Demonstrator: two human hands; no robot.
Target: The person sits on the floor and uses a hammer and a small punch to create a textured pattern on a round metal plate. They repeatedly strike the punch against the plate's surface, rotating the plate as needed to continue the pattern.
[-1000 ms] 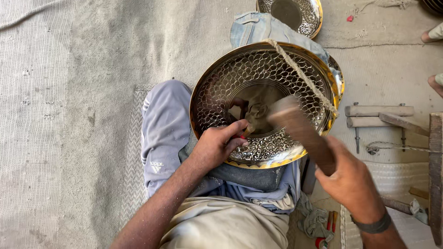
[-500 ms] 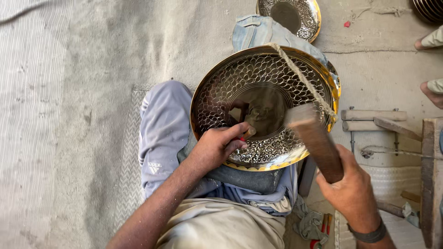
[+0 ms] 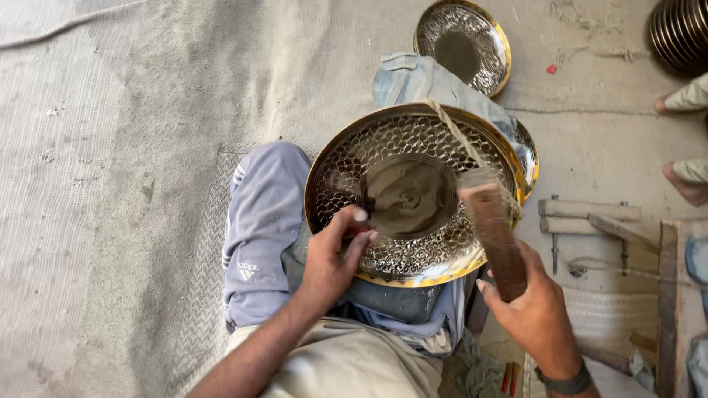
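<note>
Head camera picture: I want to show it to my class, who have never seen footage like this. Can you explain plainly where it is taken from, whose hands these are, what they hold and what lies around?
The camera sits on a person's head and looks down, so you see their own two bare hands and bent legs; they sit on the floor. Their left hand pinches a small punch-like tool with a red part against a large round brass dish with a dimpled pattern, propped on their lap. Their right hand, with a dark wristband, grips a wooden mallet raised over the dish's right side. A cord crosses the dish. Beyond it, on the grey floor, lies a smaller dimpled dish. Wooden pieces lie at right, and another person's feet show at the right edge.
</note>
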